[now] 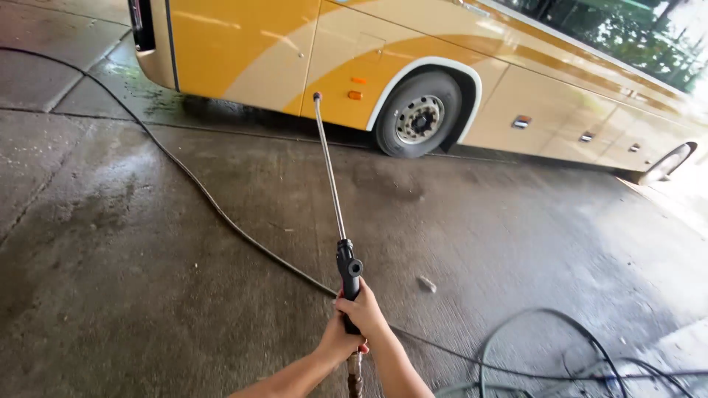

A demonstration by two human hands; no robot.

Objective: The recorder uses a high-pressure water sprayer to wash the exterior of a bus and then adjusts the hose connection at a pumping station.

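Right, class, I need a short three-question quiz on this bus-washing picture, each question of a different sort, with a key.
1. True or false: both hands grip the spray lance at its black handle.
2. Multiple choice: where does the lance's tip point? A) at the ground by the feet B) toward the yellow bus near its wheel C) at the sky
3. Short answer: what lies across the wet concrete floor from upper left toward the hands?

Key
1. True: the left hand and right hand are wrapped round the handle together.
2. B
3. A long dark hose; more hose is coiled at lower right.
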